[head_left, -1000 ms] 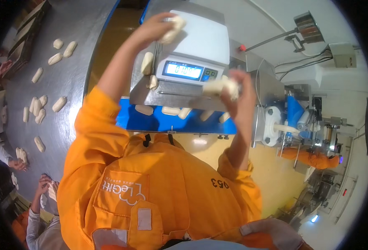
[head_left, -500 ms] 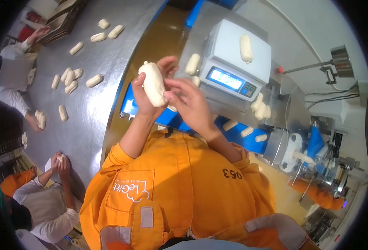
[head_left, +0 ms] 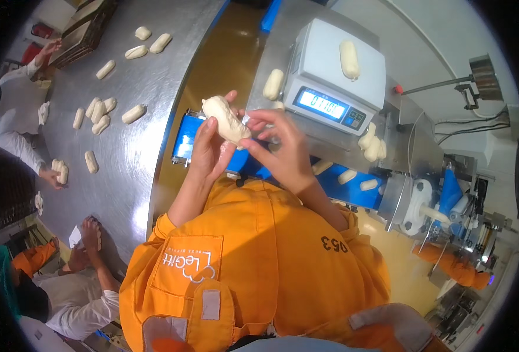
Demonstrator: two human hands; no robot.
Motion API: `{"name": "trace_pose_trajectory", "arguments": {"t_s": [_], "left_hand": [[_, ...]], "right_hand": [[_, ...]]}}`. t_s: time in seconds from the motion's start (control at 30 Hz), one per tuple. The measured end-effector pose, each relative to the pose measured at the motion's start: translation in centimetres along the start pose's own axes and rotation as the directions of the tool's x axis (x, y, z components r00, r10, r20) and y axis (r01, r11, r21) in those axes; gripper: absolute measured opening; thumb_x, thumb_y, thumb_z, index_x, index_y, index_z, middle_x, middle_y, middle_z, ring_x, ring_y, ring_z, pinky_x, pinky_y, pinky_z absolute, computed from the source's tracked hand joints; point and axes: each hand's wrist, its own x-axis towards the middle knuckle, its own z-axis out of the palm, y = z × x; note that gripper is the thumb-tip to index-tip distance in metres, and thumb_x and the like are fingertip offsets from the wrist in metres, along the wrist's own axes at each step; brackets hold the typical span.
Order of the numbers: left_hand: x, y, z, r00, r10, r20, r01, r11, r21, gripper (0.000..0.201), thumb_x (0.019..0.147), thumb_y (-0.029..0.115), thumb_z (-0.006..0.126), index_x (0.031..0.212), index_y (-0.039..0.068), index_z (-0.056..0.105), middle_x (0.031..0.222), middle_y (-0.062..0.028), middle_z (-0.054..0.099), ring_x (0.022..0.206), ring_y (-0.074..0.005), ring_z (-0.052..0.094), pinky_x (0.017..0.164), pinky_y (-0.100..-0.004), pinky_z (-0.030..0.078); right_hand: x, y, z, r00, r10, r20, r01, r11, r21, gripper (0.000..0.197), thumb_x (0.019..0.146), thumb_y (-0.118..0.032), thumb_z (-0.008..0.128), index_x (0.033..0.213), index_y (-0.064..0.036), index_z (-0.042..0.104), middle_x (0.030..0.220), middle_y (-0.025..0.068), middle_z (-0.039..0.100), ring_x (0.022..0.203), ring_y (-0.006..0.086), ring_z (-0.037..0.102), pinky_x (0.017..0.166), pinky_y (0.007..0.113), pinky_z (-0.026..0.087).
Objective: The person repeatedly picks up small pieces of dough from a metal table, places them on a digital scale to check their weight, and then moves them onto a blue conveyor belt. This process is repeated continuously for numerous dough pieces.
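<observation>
A pale, log-shaped piece of dough lies tilted across the fingers of my left hand, whose thumb rests along its side. My right hand pinches the lower right end of the same piece between thumb and fingertips. Ahead and to the right is a white digital scale with a lit blue display, and one dough log lies on its platform. Another dough log is at the scale's left side. A small cluster of dough pieces sits at its right corner.
Several dough pieces lie on the blue conveyor belt running toward the machine at right. On the left, a steel table holds scattered dough logs; co-workers' hands are at its far edge.
The dough in my hands has tipped from nearly upright to a slant, its lower end shifting right. My right hand has moved slightly right, still on that end.
</observation>
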Motion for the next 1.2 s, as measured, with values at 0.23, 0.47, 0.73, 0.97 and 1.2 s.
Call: {"name": "trace_pose_trajectory", "arguments": {"t_s": [0.23,0.47,0.73,0.97,1.2], "left_hand": [[0.2,-1.6,-1.0,0.998,0.017,0.068,-0.02,0.999,0.038,0.069,0.085,0.013,0.068,0.141,0.006,0.029,0.108,-0.0076,0.052,0.1,-0.0186,0.057,0.089,-0.0335,0.048],[-0.6,-0.4,-2.9,0.996,-0.075,-0.047,0.086,0.951,0.297,0.06,0.081,0.001,0.069,0.134,0.002,0.039,0.099,-0.0056,0.054,0.092,-0.0181,0.058,0.081,-0.0293,0.049],[-1.7,6.7,-8.1,0.997,0.041,-0.06,-0.056,0.958,-0.282,0.062,0.084,0.005,0.062,0.138,-0.001,0.033,0.104,-0.0057,0.05,0.09,-0.0132,0.052,0.073,-0.0213,0.051],[-6.8,18.5,-18.6,0.789,0.499,-0.36,0.082,0.495,0.865,0.055,0.084,0.012,0.061,0.134,0.002,0.042,0.106,-0.0046,0.054,0.09,-0.0109,0.055,0.076,-0.024,0.047],[-4.0,15.6,-24.4,0.627,0.746,-0.222,0.72,-0.447,0.531,0.097,0.07,0.035,0.08,0.147,0.02,0.024,0.146,-0.0236,0.022,0.133,-0.0443,0.025,0.099,-0.0656,0.028]], "right_hand": [[-0.4,0.5,1.0,1.0,-0.018,0.011,0.02,0.972,-0.232,0.028,0.077,-0.007,0.072,0.104,-0.0071,0.065,0.089,0.009,0.061,0.074,0.0199,0.061,0.067,0.029,0.051],[-0.7,2.4,1.7,0.962,0.25,0.107,-0.261,0.96,0.106,0.019,0.081,-0.009,0.068,0.098,-0.0011,0.063,0.076,0.0066,0.059,0.069,0.0157,0.058,0.063,0.03,0.049],[-1.7,6.2,-4.6,0.923,0.08,0.376,-0.355,0.558,0.75,0.024,0.085,-0.022,0.066,0.091,0.0006,0.061,0.079,0.0043,0.056,0.068,0.0139,0.054,0.064,0.024,0.044],[-1.6,4.2,-5.7,0.908,0.388,0.157,-0.39,0.648,0.654,0.023,0.087,-0.019,0.063,0.102,-0.0023,0.059,0.087,0.0047,0.057,0.07,0.0131,0.054,0.063,0.024,0.045],[-1.5,9.5,6.4,0.9,0.213,0.38,-0.267,0.959,0.097,0.013,0.089,-0.012,0.051,0.099,-0.0052,0.056,0.089,0.0084,0.059,0.082,0.0226,0.058,0.077,0.035,0.047]]}}
